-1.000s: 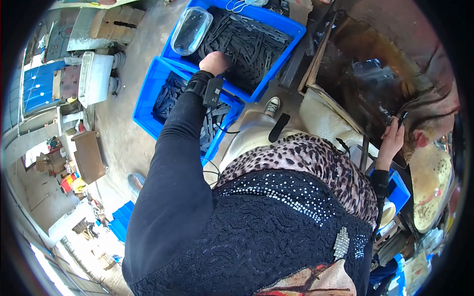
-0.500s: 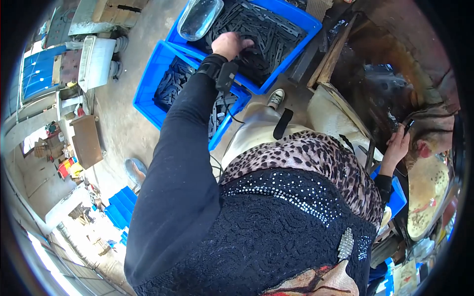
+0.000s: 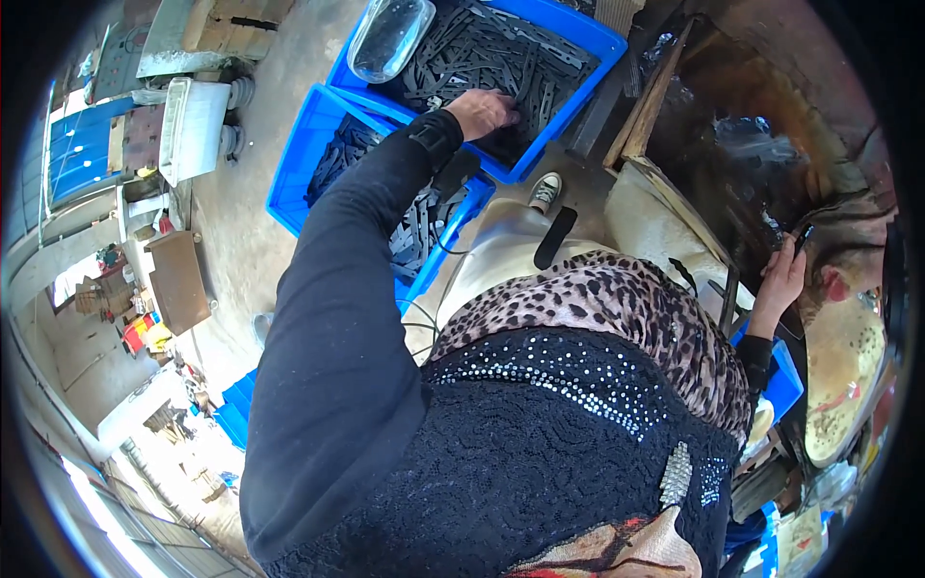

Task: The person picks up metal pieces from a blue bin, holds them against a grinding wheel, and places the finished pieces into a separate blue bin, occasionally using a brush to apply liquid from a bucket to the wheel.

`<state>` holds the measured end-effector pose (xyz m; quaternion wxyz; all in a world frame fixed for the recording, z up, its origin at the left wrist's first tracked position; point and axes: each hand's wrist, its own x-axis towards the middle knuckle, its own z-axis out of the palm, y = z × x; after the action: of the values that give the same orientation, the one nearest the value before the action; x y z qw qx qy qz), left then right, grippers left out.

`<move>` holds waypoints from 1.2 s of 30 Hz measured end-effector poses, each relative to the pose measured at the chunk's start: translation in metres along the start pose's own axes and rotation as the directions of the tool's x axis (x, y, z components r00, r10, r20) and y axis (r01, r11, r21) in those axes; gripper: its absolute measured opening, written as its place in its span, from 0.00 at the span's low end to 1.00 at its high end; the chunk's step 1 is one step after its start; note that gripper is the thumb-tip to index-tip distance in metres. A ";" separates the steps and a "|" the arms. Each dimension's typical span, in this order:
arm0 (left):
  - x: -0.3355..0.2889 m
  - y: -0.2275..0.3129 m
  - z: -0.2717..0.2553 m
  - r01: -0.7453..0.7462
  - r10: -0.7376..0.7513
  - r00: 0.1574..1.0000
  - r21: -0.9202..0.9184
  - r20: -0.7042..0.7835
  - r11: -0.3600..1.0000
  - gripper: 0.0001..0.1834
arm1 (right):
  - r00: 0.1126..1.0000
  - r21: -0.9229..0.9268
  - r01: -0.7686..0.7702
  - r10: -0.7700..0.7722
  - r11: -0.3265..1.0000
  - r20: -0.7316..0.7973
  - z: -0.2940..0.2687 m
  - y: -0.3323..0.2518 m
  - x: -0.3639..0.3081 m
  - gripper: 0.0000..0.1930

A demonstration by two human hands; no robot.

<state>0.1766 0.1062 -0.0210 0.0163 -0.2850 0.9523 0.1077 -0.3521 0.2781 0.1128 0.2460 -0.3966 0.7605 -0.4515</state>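
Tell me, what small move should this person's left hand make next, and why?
Perhaps the left hand should close its grip on one of the loose dark flat strips: it is over the nearer part of their blue bin, while the right hand holds a small dark object. Whether the left one has a strip is hidden.

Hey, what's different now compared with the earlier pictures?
The left hand has shifted rightward over the dark flat pieces in the upper blue bin; whether it grips any is unclear. The right hand still holds a small dark object; the clear container stays put.
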 end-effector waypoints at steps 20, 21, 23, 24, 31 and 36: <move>-0.042 -0.036 -0.037 0.582 -0.664 0.736 -0.378 -0.132 0.720 0.08 | 1.000 -0.021 -0.006 0.005 1.000 -0.025 0.006 -0.001 -0.003 0.14; -0.045 -0.034 -0.035 0.624 -0.680 0.730 -0.340 -0.067 0.703 0.09 | 1.000 -0.027 0.002 -0.003 1.000 -0.029 0.006 -0.001 -0.003 0.14; -0.051 -0.031 -0.032 0.702 -0.714 0.698 -0.255 0.060 0.665 0.10 | 1.000 -0.023 0.001 -0.002 1.000 -0.027 0.007 -0.002 -0.004 0.14; -0.053 -0.031 -0.028 0.704 -0.716 0.696 -0.255 0.059 0.663 0.10 | 1.000 -0.020 -0.001 0.001 1.000 -0.028 0.008 -0.003 -0.005 0.14; -0.048 -0.024 -0.027 0.703 -0.671 0.656 0.044 0.345 0.710 0.14 | 1.000 -0.024 0.011 -0.011 1.000 -0.020 0.008 0.000 -0.003 0.14; -0.047 -0.020 -0.020 0.732 -0.703 0.649 0.011 0.291 0.681 0.17 | 1.000 -0.008 0.015 -0.015 1.000 -0.015 0.009 -0.001 -0.001 0.14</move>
<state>0.2280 0.1110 -0.0010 0.1726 -0.6215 0.7424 0.1812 -0.3443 0.2735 0.1096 0.2354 -0.3999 0.7610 -0.4533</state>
